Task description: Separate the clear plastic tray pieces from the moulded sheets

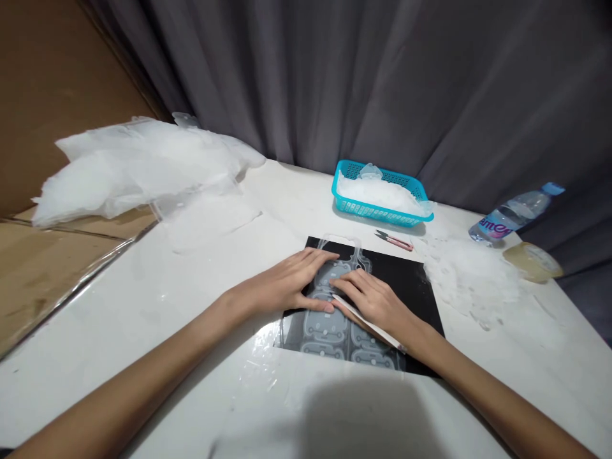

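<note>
A translucent plastic sheet (325, 326) with several rounded, bag-like shapes lies on a black mat (406, 274). My left hand (306, 274) rests on the sheet's left side, thumb and fingers spread apart. My right hand (373, 299) is closed around a slim white stick-like tool (377, 333), whose narrow end points toward my left thumb. The tool slants across the sheet, and my right fingers partly hide it. Both hands are close together over the sheet's upper half.
A blue basket (382, 217) holds white translucent pieces. Small red-handled thread snips (394, 240) lie before it. To the right are scattered clear scraps (473, 274), a water bottle (511, 217) and a tape roll (533, 261). White plastic bags (143, 169) are heaped at the left by cardboard (57, 261).
</note>
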Available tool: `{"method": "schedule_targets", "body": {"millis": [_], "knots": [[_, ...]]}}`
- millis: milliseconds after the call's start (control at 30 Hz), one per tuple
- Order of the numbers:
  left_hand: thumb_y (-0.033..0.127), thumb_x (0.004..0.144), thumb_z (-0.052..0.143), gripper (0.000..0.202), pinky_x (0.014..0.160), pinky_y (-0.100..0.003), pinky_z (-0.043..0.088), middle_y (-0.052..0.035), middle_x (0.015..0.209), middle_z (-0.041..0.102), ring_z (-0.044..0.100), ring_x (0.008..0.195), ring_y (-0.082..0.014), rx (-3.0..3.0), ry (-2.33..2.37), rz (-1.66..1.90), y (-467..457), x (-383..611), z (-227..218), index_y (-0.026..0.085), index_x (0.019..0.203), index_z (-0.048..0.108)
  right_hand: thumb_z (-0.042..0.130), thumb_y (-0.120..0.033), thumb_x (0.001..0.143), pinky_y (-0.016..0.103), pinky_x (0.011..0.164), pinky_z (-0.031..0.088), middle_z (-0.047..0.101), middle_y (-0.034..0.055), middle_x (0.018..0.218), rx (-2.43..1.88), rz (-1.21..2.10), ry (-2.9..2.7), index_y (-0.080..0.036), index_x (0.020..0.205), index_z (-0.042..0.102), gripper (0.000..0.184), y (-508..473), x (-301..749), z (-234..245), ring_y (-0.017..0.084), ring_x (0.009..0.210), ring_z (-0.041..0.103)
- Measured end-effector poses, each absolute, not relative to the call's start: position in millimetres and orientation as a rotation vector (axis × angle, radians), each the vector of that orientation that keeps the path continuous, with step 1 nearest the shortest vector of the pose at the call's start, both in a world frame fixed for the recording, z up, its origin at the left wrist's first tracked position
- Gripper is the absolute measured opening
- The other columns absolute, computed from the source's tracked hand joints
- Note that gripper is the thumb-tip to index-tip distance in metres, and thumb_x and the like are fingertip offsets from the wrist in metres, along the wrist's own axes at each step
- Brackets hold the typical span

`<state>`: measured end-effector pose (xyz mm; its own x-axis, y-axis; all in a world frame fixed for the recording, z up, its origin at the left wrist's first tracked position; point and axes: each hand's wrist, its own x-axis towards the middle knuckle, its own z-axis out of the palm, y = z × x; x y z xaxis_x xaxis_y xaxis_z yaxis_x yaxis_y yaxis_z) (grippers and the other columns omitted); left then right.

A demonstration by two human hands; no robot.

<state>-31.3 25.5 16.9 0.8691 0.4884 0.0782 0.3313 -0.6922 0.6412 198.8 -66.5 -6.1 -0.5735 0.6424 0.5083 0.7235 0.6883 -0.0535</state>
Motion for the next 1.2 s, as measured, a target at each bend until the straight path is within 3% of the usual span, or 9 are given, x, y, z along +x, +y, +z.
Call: {"method": "schedule_targets", "body": {"millis": [167, 233, 367, 467, 567, 667, 800, 1067, 1200], "knots": [[0.071, 0.087, 0.071, 0.095, 0.120, -0.052, 0.040, -0.0186, 0.160, 0.041, 0.041, 0.148, -0.0398, 2.396, 0.668, 0.307, 22, -31, 15, 0.022, 0.159, 0.033, 0.051, -0.022, 0.108, 0.036, 0.077, 0.057, 0.071, 0.0095, 0.093, -1.000, -0.357, -2.477, -0.014, 0.118, 0.065, 0.019, -68, 199, -7, 0.023, 0.086, 0.066], [0.074, 0.083, 0.071, 0.094, 0.117, -0.055, 0.042, -0.0197, 0.156, 0.041, 0.042, 0.144, -0.0409, 2.394, 0.794, 0.364, 17, -31, 16, 0.020, 0.153, 0.038, 0.050, -0.021, 0.109, 0.037, 0.079, 0.057, 0.071, 0.0095, 0.093, -0.998, -0.360, -2.492, -0.014, 0.120, 0.065, 0.020, -69, 199, -9, 0.023, 0.088, 0.067], [0.076, 0.083, 0.068, 0.067, 0.100, -0.053, 0.050, -0.0149, 0.120, 0.059, 0.058, 0.113, -0.0361, 2.335, 1.114, 0.449, 8, -31, 19, 0.016, 0.112, 0.060, 0.054, -0.020, 0.107, 0.037, 0.079, 0.057, 0.072, 0.0097, 0.094, -1.033, -0.361, -2.462, -0.013, 0.119, 0.065, 0.018, -69, 198, -9, 0.024, 0.088, 0.067], [0.072, 0.089, 0.062, 0.053, 0.083, -0.042, 0.050, -0.0087, 0.095, 0.065, 0.062, 0.091, -0.0274, 2.175, 1.116, 0.383, 6, -30, 21, 0.018, 0.089, 0.062, 0.054, -0.020, 0.107, 0.037, 0.078, 0.057, 0.072, 0.0101, 0.094, -1.048, -0.338, -2.419, -0.013, 0.118, 0.065, 0.018, -69, 199, -4, 0.024, 0.087, 0.068], [0.065, 0.089, 0.066, 0.047, 0.064, -0.033, 0.045, -0.0029, 0.070, 0.066, 0.061, 0.067, -0.0202, 1.892, 1.013, 0.271, 8, -26, 20, 0.020, 0.077, 0.060, 0.051, -0.020, 0.107, 0.036, 0.078, 0.057, 0.071, 0.0099, 0.094, -1.067, -0.286, -2.396, -0.014, 0.119, 0.065, 0.019, -69, 200, 2, 0.024, 0.087, 0.069], [0.057, 0.084, 0.076, 0.041, 0.058, -0.031, 0.043, 0.0005, 0.061, 0.066, 0.060, 0.056, -0.0173, 1.639, 0.912, 0.298, 9, -21, 12, 0.020, 0.085, 0.058, 0.050, -0.020, 0.108, 0.035, 0.076, 0.057, 0.072, 0.0100, 0.094, -1.072, -0.223, -2.411, -0.014, 0.114, 0.066, 0.018, -68, 200, 6, 0.023, 0.087, 0.069], [0.048, 0.082, 0.082, 0.040, 0.060, -0.029, 0.042, 0.0024, 0.069, 0.063, 0.060, 0.062, -0.0151, 1.564, 0.831, 0.416, 9, -18, -2, 0.020, 0.088, 0.055, 0.050, -0.020, 0.108, 0.035, 0.075, 0.057, 0.071, 0.0103, 0.094, -1.066, -0.161, -2.429, -0.013, 0.108, 0.066, 0.017, -67, 202, 8, 0.023, 0.086, 0.070], [0.047, 0.081, 0.083, 0.046, 0.063, -0.031, 0.044, 0.0047, 0.068, 0.061, 0.062, 0.065, -0.0170, 1.509, 0.743, 0.283, 10, -23, 3, 0.022, 0.098, 0.049, 0.045, -0.022, 0.109, 0.034, 0.077, 0.056, 0.070, 0.0087, 0.093, -0.996, -0.013, -2.507, -0.017, 0.109, 0.062, 0.017, -68, 204, 7, 0.022, 0.087, 0.069], [0.044, 0.081, 0.082, 0.044, 0.060, -0.029, 0.035, 0.0073, 0.067, 0.055, 0.054, 0.061, -0.0140, 1.467, 0.728, 0.244, 11, -23, 7, 0.023, 0.099, 0.048, 0.044, -0.022, 0.109, 0.036, 0.084, 0.054, 0.070, 0.0108, 0.102, -1.081, 0.138, -2.353, -0.018, 0.112, 0.062, 0.018, -55, 210, 4, 0.024, 0.094, 0.068]]}}
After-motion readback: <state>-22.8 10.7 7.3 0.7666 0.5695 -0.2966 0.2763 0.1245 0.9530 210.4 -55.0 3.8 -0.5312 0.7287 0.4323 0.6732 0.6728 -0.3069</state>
